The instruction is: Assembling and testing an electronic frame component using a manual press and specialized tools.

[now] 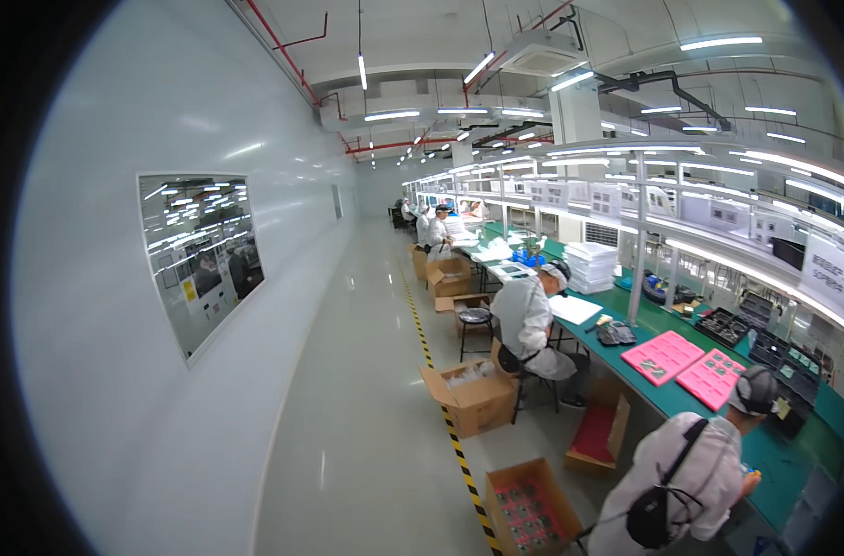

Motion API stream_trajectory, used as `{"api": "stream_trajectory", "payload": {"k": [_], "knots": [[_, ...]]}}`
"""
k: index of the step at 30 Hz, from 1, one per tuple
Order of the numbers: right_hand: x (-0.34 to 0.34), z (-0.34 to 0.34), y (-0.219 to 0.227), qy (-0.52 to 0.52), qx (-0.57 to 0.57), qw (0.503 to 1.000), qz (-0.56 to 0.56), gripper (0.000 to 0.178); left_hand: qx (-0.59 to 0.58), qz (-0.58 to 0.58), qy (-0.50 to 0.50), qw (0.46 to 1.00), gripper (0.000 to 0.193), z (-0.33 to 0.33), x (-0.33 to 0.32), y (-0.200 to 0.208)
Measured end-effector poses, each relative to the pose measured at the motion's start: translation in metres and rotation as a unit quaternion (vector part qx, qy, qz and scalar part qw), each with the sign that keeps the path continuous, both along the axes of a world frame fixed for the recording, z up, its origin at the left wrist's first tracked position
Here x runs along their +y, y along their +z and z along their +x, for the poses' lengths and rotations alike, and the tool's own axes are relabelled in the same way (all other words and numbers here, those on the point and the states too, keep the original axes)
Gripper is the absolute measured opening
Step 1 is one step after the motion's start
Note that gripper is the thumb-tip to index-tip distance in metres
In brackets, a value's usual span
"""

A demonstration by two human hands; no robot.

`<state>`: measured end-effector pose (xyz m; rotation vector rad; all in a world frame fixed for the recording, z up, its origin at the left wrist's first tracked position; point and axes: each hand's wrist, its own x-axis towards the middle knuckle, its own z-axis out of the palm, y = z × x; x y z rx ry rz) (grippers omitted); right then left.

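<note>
Neither of my hands is in view, so what they hold or touch does not show. A long green workbench (661, 322) runs down the right side. Two pink compartment trays (663, 357) with small parts in them lie on it. At the lower right, a person in a white coat and grey cap (667, 477) bends over the bench, a dark bag across the back. Farther along, another person in white (524, 310) sits at the bench beside a tall stack of white trays (590, 269).
Open cardboard boxes (487, 419) stand on the floor along the bench. Yellow-and-black tape (456, 449) marks the grey walkway (348, 398). A pale wall with a window (204, 264) borders the left. A stool (475, 317) stands near the seated person. More people work farther back.
</note>
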<state>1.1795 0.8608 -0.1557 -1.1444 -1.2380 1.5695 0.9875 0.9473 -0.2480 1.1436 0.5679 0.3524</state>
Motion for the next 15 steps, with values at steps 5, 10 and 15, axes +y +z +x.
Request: {"api": "stream_trajectory", "payload": {"k": [5,10,15], "knots": [[0.178,0.015,-0.001,-0.050,0.023,0.995,-0.088,0.039,0.018,-0.039,-0.076,0.996,0.035,0.033,0.191,0.041],[0.302,0.071,0.051,-0.187,0.038,0.981,-0.025,0.037,0.030,-0.086,-0.161,0.983,0.035,0.085,0.348,0.104],[0.392,0.112,0.059,-0.434,0.216,0.868,-0.110,0.032,0.057,0.124,-0.312,0.940,0.040,0.162,0.530,0.187]]}}
